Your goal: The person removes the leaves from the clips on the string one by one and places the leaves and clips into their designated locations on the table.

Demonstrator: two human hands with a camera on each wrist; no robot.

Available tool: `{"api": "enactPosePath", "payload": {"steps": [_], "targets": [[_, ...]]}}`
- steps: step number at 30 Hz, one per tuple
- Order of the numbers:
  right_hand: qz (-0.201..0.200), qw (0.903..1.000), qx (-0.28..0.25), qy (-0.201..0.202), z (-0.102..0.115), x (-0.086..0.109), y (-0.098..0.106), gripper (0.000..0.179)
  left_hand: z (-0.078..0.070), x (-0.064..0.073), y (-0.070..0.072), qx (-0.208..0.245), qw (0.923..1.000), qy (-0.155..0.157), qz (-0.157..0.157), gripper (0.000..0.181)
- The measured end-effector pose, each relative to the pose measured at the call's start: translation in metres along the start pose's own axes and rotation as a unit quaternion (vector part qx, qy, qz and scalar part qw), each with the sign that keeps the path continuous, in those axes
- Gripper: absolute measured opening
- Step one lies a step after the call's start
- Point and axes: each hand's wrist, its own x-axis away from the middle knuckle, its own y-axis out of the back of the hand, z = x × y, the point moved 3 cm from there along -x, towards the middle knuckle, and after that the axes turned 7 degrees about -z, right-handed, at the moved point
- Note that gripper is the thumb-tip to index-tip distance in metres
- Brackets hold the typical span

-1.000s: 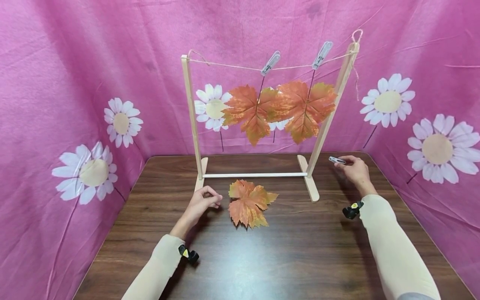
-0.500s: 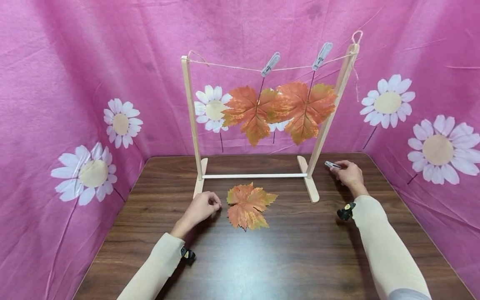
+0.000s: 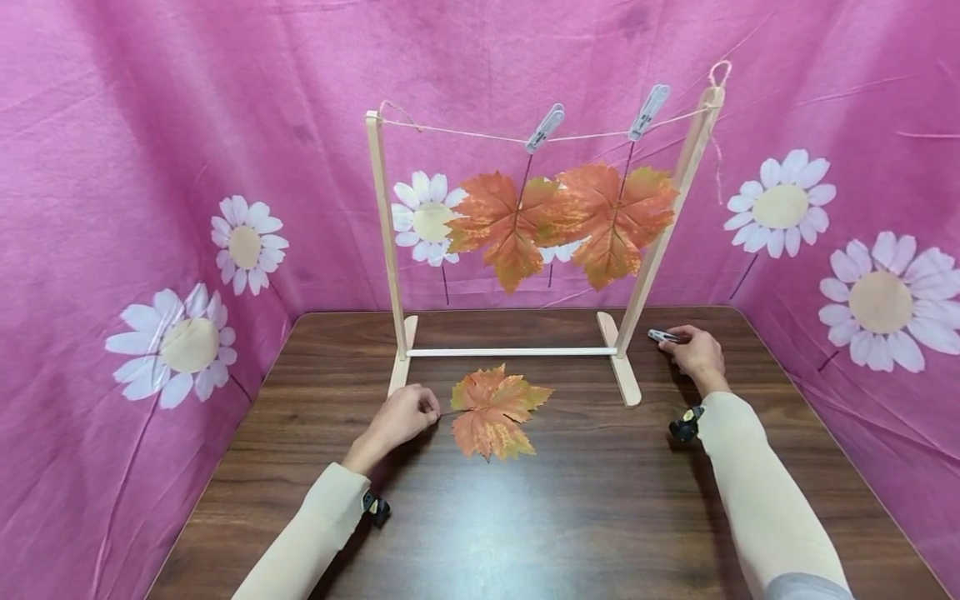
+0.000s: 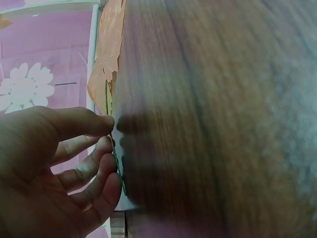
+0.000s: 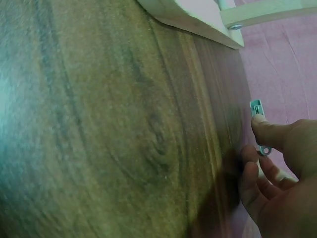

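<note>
An orange-and-yellow artificial maple leaf [image 3: 498, 414] lies on the table in front of the wooden stand. My left hand [image 3: 400, 423] pinches its thin stem [image 4: 114, 148] between thumb and fingers, as the left wrist view shows. Right of the stand, my right hand [image 3: 696, 354] holds a grey clothespin [image 3: 663, 336] low over the table; in the right wrist view the clothespin [image 5: 256, 108] sticks out past the thumb. Two other maple leaves hang by their stems from the string, the left leaf [image 3: 510, 225] under one clothespin [image 3: 545, 127], the right leaf [image 3: 617, 218] under another clothespin [image 3: 648, 112].
The wooden stand [image 3: 629, 304] carries a string [image 3: 465, 133] between its two posts and a white crossbar [image 3: 510, 352] near its feet. Its right foot [image 3: 628, 381] lies between the leaf and my right hand. Pink cloth with daisies surrounds the brown table [image 3: 592, 500].
My right hand has moved slightly left and toward me with the clothespin. My left hand has come slightly lower, and its fingers have closed at the leaf's stem; the leaf has shifted a little.
</note>
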Motion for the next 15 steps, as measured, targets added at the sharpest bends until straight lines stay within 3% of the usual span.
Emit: {"api": "enactPosePath", "payload": {"steps": [15], "targets": [[-0.003, 0.9987, 0.044, 0.025, 0.0006, 0.0032, 0.0002, 0.045, -0.0019, -0.0009, -0.0034, 0.018, 0.9988, -0.044, 0.008, 0.012]]}}
